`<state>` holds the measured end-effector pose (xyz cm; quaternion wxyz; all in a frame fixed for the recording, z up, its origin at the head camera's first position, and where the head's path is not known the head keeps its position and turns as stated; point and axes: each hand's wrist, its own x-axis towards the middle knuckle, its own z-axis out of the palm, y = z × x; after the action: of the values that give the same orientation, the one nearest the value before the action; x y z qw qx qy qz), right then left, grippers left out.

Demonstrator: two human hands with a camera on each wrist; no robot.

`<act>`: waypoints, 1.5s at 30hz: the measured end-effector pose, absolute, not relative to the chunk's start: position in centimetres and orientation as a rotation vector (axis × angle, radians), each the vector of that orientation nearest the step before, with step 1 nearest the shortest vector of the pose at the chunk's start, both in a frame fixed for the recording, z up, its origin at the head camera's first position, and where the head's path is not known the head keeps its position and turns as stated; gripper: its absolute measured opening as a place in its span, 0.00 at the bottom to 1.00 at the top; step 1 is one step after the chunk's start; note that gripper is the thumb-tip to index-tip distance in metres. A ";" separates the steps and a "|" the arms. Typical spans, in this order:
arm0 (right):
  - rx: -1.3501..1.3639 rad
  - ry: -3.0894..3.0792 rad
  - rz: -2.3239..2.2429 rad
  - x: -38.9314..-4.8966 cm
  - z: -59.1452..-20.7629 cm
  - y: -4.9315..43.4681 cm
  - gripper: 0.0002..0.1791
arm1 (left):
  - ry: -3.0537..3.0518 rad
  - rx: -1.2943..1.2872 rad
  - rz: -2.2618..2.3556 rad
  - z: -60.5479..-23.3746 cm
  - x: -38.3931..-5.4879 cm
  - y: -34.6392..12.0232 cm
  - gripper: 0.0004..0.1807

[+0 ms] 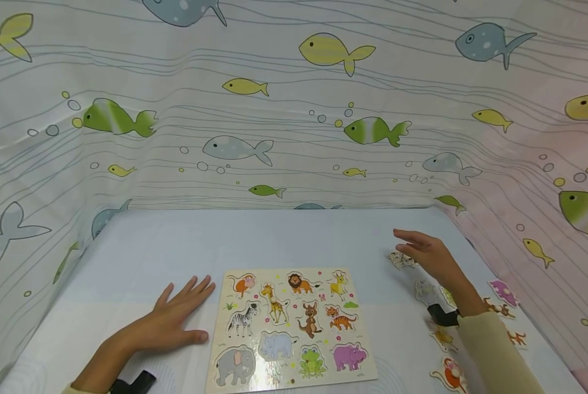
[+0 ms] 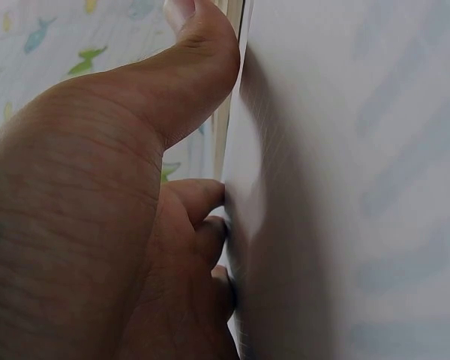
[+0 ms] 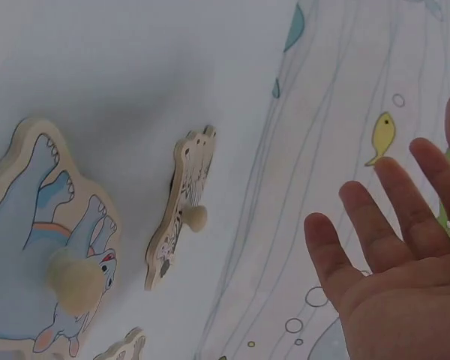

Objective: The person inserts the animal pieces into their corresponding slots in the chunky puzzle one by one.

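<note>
Open bench (image 1: pixel 294 238) runs behind the board (image 1: pixel 271 275) to the fish curtain (image 1: pixel 294 120), leaving a passage between the hands. The left hand (image 1: pixel 183 312) blocks the board's left side. Another lane parts the board from loose pieces (image 1: pixel 451 375), their knobs (image 3: pixel 75 281) jutting under the right sleeve (image 1: pixel 496 350).

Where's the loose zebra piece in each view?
Head: zebra piece right of centre, just under the right hand's fingertips.
Left wrist: not in it.
Right wrist: left of centre, tilted, its knob showing, right of the larger blue animal piece.
Shared landmark: the fish-print cloth, in all three.
</note>
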<state>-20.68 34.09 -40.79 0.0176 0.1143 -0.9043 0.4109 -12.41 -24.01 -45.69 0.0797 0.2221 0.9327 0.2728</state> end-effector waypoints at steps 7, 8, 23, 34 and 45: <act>0.295 -2.829 1.243 -20.6 -41.3 35.1 0.29 | 2.796 0.669 0.811 -45.7 -12.4 -24.0 0.56; 0.292 -2.830 1.236 -20.7 -41.4 35.3 0.29 | 2.797 0.667 0.808 -45.7 -12.4 -24.0 0.56; 0.140 -2.832 1.356 -21.0 -42.9 37.1 0.32 | 2.795 0.670 0.812 -46.0 -12.4 -24.2 0.56; 0.117 -2.823 1.407 -21.1 -44.1 38.0 0.32 | 2.798 0.681 0.818 -46.2 -12.5 -24.3 0.55; -0.033 -2.874 1.368 -21.4 -45.4 38.6 0.34 | 2.794 0.696 0.833 -46.2 -12.5 -24.3 0.55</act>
<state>-21.40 38.63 -45.37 -0.0206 -0.0104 -0.9027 0.4297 -12.46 -24.26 -46.17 0.0722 0.2315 0.9297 0.2772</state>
